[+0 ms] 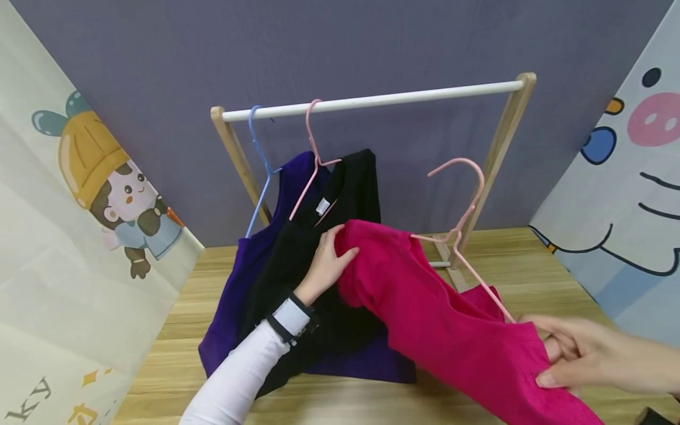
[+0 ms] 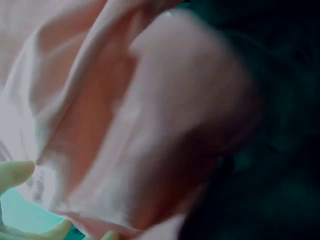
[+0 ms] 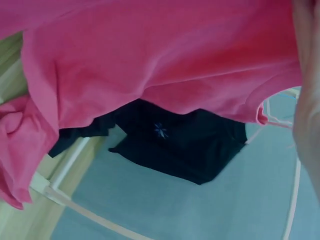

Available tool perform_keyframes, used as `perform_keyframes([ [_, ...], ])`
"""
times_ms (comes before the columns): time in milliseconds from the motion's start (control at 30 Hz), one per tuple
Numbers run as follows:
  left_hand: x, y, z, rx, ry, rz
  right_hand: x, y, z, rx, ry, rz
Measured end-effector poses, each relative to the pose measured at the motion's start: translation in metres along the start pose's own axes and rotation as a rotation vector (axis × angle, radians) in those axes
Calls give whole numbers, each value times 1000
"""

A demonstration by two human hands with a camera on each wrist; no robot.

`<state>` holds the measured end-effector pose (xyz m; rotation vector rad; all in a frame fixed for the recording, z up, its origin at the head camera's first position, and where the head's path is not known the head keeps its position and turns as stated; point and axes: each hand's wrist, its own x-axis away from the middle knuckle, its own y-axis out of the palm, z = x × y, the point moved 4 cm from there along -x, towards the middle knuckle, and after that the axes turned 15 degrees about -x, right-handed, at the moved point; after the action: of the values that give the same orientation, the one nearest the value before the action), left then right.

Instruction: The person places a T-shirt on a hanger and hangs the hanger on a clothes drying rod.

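A bright pink top [image 1: 425, 295] is stretched between both hands, in front of the rack. At its left shoulder, the left hand [image 1: 323, 265] pinches the cloth between thumb and fingers. The right hand [image 1: 589, 354] grips the opposite shoulder near the hanger's lower end. A pink hanger [image 1: 473, 206] sits in the neck opening, its arms running under the cloth and its hook off the rail. The left wrist view shows the top's cloth [image 2: 165, 110], washed out, close to a thumb. Seen from below in the right wrist view, the pink cloth [image 3: 165, 55] spans the upper part.
A rack with a white rail [image 1: 382, 101] and wooden posts stands on the wood-grain table [image 1: 164, 360]. A purple garment [image 1: 228, 313] on a blue hanger [image 1: 260, 153] and a black garment [image 1: 361, 183] on another pink hanger [image 1: 312, 141] hang at its left. Printed cloths flank both sides.
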<state>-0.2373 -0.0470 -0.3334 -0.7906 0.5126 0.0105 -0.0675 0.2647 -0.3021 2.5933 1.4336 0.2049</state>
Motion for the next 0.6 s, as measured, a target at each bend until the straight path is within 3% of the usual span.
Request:
perform_keyframes([
  [167, 2, 0, 1, 22, 13, -26, 4, -5, -13, 82, -137, 37],
  [333, 7, 5, 5, 36, 57, -89, -1, -16, -31, 299, -227, 192],
  [467, 13, 9, 9, 43, 94, -158, -11, -28, -47, 517, -187, 410],
  [600, 19, 12, 13, 47, 116, -192, -26, -39, -67, 556, -132, 520],
])
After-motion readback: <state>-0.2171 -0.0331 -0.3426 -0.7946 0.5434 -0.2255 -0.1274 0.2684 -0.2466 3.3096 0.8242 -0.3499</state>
